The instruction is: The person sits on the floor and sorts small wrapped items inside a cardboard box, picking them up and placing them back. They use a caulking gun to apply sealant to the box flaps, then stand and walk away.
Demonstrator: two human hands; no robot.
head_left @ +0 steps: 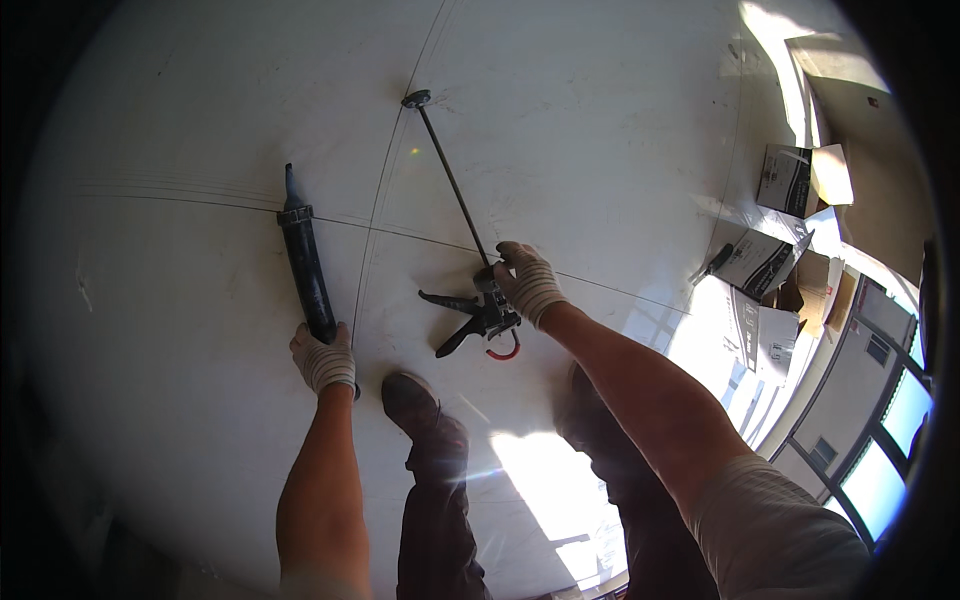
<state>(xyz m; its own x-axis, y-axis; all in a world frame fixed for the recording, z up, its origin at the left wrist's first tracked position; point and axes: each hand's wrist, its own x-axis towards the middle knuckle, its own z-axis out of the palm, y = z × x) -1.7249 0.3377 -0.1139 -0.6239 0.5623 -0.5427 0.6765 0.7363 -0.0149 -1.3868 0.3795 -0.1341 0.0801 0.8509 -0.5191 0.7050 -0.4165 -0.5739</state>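
My left hand (324, 358), in a pale striped glove, is closed round the lower end of a black caulking gun barrel (308, 265). The barrel slants slightly, and its narrow blue-grey nozzle (291, 184) points away from me. My right hand (528, 283), gloved too, grips the caulking gun handle (489, 306) near the top of its body. From it a long thin plunger rod (448, 175) runs away to a round disc (416, 98). The black trigger (449, 300) sticks out to the left, and a red-tipped hook (506, 353) curves below. Barrel and handle are apart.
Large pale floor slabs with thin dark joints (385, 170) lie under everything. Cardboard boxes (765, 262), some with flaps up, stand at the right by a wall. My shoe (410, 402) is close below the handle. Bright sunlight patches (545, 480) fall between my legs.
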